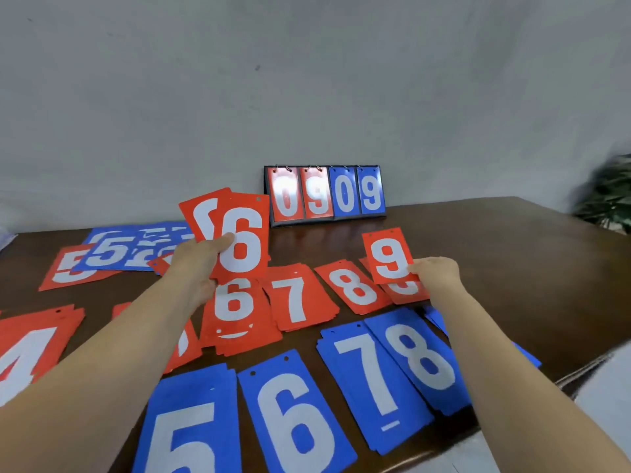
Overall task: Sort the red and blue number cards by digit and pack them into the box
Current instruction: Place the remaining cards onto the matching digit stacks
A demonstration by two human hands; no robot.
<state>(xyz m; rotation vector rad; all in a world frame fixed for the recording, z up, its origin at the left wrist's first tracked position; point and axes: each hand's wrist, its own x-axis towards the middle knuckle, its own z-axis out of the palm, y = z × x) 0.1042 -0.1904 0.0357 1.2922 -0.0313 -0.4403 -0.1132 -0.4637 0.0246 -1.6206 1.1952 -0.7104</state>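
Sorting stage: about midway, I judge; digit piles lie across the table [512,254], and none looks packed.
Left hand [201,257]: grips a small fan of red cards with its thumb across a red 6 card [244,240], raised just left of the scoreboard [326,194]; the card behind [201,213] shows only part of a digit.
Right hand [437,273]: pinches a red 9 card [389,256] at its lower right corner, in front of the scoreboard and slightly right, just above the red 9 pile [409,290].
Red row: red 6 pile [235,312], red 7 pile [297,298] and red 8 pile [355,288] lie side by side in front of the scoreboard; a red 4 pile [30,349] sits far to its left.
Blue row: blue 5 pile [191,428], blue 6 pile [293,414], blue 7 pile [372,380] and blue 8 pile [423,360], farther from the scoreboard than the red row.
Unsorted: a loose heap of blue cards [136,247] overlapping a red 5 card [68,271], left of the scoreboard.
Box: not plainly seen; a pale shape [607,387] far right of the scoreboard, by the table's near edge, may be it.
Left to do: place the held cards, sort the heap, pack everything.
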